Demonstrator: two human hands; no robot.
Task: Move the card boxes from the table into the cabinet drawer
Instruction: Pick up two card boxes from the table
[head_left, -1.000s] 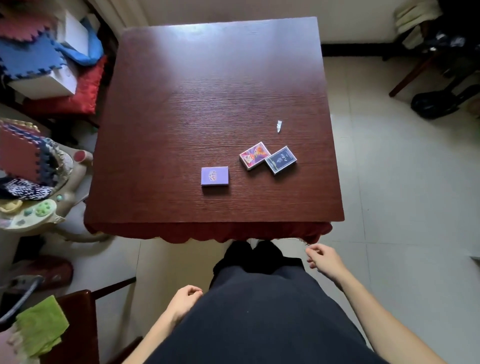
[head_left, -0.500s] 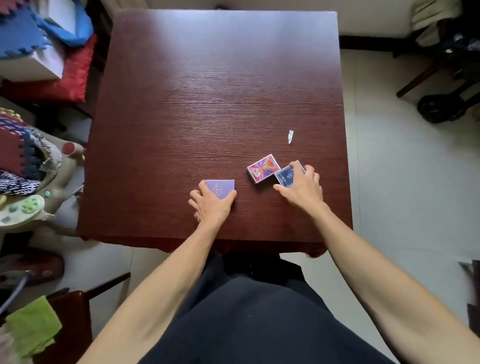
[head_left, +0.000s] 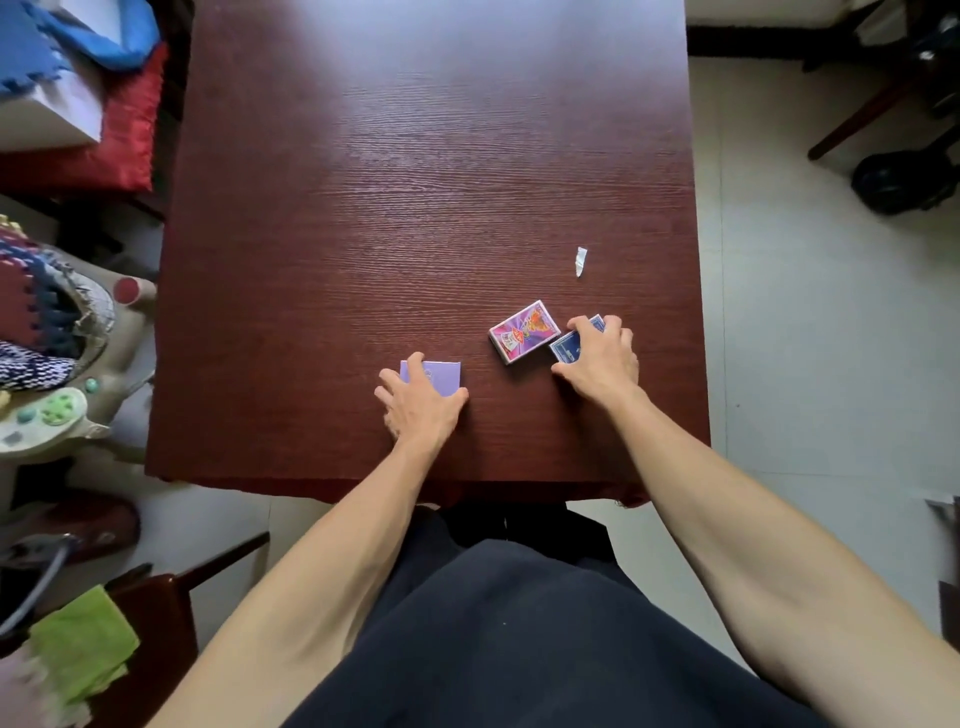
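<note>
Card boxes: three, all lying flat on the dark red table, grouped toward its near edge. Taking the table centre as the dial, the whole cluster is sitting around 5 to 6 o'clock.

Purple box is lying at about 6 o'clock. Left hand is sitting over its near-left part, fingers wrapping the left side, thumb pressing against the near-right corner. Closed grip on the box; box is touching the table as far as I can tell.

Pink box, bright printed face up, is lying rotated, at about 2 o'clock from the purple one and well apart from it. No hand is touching it.

Dark blue box is sitting just beside the pink box at its 3 o'clock; cannot tell whether the two are touching. Right hand is covering most of it, fingertips curling over the far edge, thumb on the near-left corner. Clamped grip around the box; only the left strip and a far corner are showing. Cannot tell if it is lifting off the surface.

Small white scrap is lying at 12 o'clock from the blue box, near the table's right edge, apart from everything.

Both forearms are reaching in from 6 o'clock over dark clothing. Cabinet drawer is not visible in the head view.
</note>
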